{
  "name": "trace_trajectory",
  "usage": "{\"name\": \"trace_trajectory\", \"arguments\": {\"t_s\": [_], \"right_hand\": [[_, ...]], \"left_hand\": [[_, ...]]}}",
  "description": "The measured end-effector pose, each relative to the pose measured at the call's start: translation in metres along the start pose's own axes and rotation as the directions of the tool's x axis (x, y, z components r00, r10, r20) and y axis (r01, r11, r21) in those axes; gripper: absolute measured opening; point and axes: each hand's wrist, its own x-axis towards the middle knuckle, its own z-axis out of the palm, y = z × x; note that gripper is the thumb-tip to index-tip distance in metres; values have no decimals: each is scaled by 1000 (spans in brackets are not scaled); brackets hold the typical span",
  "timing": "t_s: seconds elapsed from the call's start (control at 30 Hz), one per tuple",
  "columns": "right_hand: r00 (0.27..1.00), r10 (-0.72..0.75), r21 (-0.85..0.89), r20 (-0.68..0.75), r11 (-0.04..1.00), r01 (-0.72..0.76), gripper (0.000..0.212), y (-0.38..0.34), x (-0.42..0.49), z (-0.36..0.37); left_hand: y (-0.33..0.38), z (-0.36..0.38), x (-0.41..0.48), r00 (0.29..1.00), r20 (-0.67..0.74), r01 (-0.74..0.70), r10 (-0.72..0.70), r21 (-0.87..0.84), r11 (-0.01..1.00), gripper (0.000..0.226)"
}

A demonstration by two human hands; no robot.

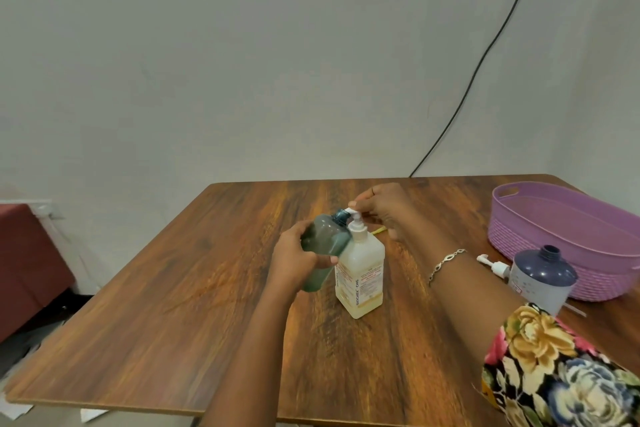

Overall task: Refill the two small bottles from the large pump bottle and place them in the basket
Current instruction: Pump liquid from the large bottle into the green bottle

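Note:
The large pump bottle (360, 279), pale and cream-coloured with a label, stands upright mid-table. My right hand (384, 210) rests on top of its white pump head. My left hand (294, 260) holds a small green-tinted bottle (323, 246) tilted, its open neck right under the pump's nozzle. A second small bottle (540, 282), bluish-grey and uncapped, stands at the right in front of the purple basket (568, 236). A loose white pump cap (493, 265) lies just left of it.
The wooden table (173, 305) runs to a wall behind. A black cable (485, 55) hangs down the wall to the table's back edge. A dark red seat (27, 263) stands left of the table. Papers lie on the floor at lower left.

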Motion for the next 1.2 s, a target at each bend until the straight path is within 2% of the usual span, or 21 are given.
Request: {"name": "trace_trajectory", "arguments": {"t_s": [0.13, 0.33, 0.6, 0.8, 0.87, 1.0, 1.07, 1.2], "right_hand": [[996, -80, -107, -41, 991, 75, 15, 11, -2, 3], [999, 28, 77, 36, 997, -31, 10, 1, 2, -3], [998, -54, -76, -36, 996, 51, 13, 15, 2, 1], [1000, 21, -2, 11, 1000, -21, 13, -3, 2, -1], [1000, -12, -50, 9, 999, 13, 12, 2, 3, 0], [993, -117, -269, -36, 958, 103, 16, 13, 3, 4], [991, -126, -237, -50, 965, 111, 13, 13, 3, 3], [999, -53, -64, -4, 997, 52, 14, -1, 2, 1]], "left_hand": [[-2, 2, 1, 1000, -7, 6, -5, 73, 997, 79], [4, -1, 1, 1000, -19, 6, -6, 26, 1000, 81], [3, 1, -1, 1000, -21, -3, 5, 97, 995, 81], [13, -6, 0, 999, -21, -25, 27, 100, 995, 81], [12, -6, 1, 1000, -3, -21, 22, 129, 991, 82], [7, -2, -3, 1000, 14, 1, -2, 140, 990, 81], [8, -1, -4, 1000, 7, 7, -8, 113, 994, 80], [14, -6, -2, 1000, -19, -7, 9, 91, 996, 80]]}}
